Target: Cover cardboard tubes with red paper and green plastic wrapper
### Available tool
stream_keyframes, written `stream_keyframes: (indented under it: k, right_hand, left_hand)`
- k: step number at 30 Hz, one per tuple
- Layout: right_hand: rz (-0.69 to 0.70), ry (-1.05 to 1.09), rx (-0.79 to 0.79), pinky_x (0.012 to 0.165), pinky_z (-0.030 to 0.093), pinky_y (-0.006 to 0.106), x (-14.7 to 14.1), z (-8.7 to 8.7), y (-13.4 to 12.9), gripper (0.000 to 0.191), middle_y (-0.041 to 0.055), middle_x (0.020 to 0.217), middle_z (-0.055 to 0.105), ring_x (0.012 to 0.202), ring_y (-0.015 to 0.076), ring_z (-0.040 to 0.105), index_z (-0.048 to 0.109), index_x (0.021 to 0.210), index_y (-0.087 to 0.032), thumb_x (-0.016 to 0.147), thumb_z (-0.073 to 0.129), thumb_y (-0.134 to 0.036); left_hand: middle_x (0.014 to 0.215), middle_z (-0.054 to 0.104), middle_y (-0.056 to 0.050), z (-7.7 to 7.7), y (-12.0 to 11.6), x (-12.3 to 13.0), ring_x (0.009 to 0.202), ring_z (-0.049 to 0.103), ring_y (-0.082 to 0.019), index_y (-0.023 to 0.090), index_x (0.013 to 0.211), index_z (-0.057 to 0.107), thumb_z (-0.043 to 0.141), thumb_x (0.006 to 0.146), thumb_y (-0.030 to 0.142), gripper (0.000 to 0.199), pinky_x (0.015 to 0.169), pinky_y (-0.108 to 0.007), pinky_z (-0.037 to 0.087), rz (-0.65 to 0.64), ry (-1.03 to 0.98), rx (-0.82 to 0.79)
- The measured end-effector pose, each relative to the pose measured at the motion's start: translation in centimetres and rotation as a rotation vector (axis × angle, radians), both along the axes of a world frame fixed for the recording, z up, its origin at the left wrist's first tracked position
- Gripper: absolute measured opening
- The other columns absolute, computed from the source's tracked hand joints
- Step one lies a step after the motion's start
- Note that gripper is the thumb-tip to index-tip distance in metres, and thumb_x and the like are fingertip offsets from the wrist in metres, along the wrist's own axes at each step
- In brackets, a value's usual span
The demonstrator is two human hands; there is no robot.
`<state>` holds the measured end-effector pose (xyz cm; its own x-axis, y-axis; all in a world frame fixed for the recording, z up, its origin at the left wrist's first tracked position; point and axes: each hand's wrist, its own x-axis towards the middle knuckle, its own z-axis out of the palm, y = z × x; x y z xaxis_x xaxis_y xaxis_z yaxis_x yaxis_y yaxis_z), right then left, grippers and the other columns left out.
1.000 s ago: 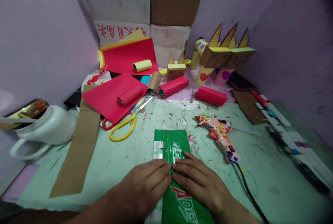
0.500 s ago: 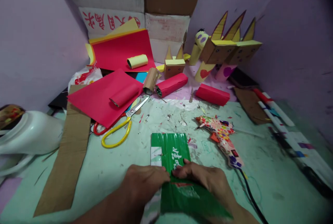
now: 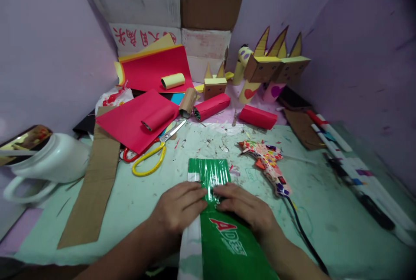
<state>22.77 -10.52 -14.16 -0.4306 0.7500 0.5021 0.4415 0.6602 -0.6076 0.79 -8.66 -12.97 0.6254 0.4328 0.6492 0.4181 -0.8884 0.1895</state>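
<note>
A green and white printed cardboard piece point(image 3: 237, 245) stretches from the table's middle down past the lower edge of the picture. My left hand point(image 3: 180, 204) grips its left side, fingers curled over the top. Opposite it, my right hand point(image 3: 247, 206) grips the right side, with fingertips close to those of the left. Both thumbs are hidden. Beyond the hands, the far end of the cardboard lies on the table. A flower-patterned glue gun point(image 3: 264, 161) rests to the right, and scissors point(image 3: 157, 152) with yellow and red handles lie to the left.
Red paper rolls point(image 3: 258, 117), red sheets point(image 3: 136, 117) and a brown cardboard roll point(image 3: 188, 103) lie farther back. Cardboard animal figures point(image 3: 263, 70) stand at the back right. A brown cardboard strip point(image 3: 92, 184) and white jug point(image 3: 58, 158) are on the left, markers point(image 3: 331, 137) on the right.
The cardboard has flattened out and its near part now shows lettering. Both hands have shifted slightly up the picture, their fingers now lying over its top. The view has tilted and turned slightly.
</note>
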Motion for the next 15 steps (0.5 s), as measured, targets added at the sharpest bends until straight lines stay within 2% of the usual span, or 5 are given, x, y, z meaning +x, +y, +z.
stream_keyframes:
  k: [3, 7, 10, 15]
  right_hand:
    - [-0.027, -0.103, 0.122, 0.081, 0.058, 0.038, -0.1, -0.1, 0.3, 0.026, 0.0114, 0.108, 0.070, 0.102, 0.0207, 0.063, 0.064, 0.110, -0.016, 0.095, 0.043, -0.018]
    - [-0.060, -0.155, 0.242, 0.076, 0.059, 0.032, -0.5, 0.1, 0.5, 0.026, 0.0114, 0.098, 0.074, 0.090, 0.0198, 0.067, 0.068, 0.100, -0.013, 0.095, 0.042, -0.017]
    - [-0.024, -0.128, 0.185, 0.073, 0.059, 0.027, -0.5, 0.4, 0.8, 0.023, 0.0093, 0.093, 0.075, 0.085, 0.0165, 0.068, 0.067, 0.099, -0.014, 0.095, 0.044, -0.018]
    - [-0.086, -0.091, -0.034, 0.051, 0.052, 0.026, -0.5, 1.4, 2.2, 0.022, 0.0033, 0.066, 0.070, 0.057, 0.0161, 0.065, 0.068, 0.086, -0.020, 0.089, 0.048, -0.029]
  left_hand:
    - [0.099, 0.072, -0.014, 0.0, -0.4, 0.0, 0.099, 0.065, -0.023, 0.007, 0.100, 0.062, 0.043, 0.090, 0.011, 0.022, 0.083, -0.037, 0.058, 0.004, 0.090, 0.037]
    - [0.093, 0.073, -0.011, 0.6, -0.1, 0.5, 0.090, 0.069, -0.019, 0.008, 0.099, 0.062, 0.041, 0.090, 0.012, 0.023, 0.082, -0.031, 0.058, 0.011, 0.056, 0.038]
    - [0.082, 0.073, -0.008, 1.0, 0.5, 0.8, 0.078, 0.070, -0.015, 0.009, 0.097, 0.062, 0.048, 0.088, 0.017, 0.018, 0.078, -0.025, 0.057, 0.015, -0.027, -0.031]
    - [0.060, 0.064, 0.002, 1.6, 1.7, 1.1, 0.055, 0.062, -0.013, 0.020, 0.081, 0.062, 0.052, 0.080, 0.032, 0.016, 0.055, -0.024, 0.051, 0.086, -0.050, -0.369]
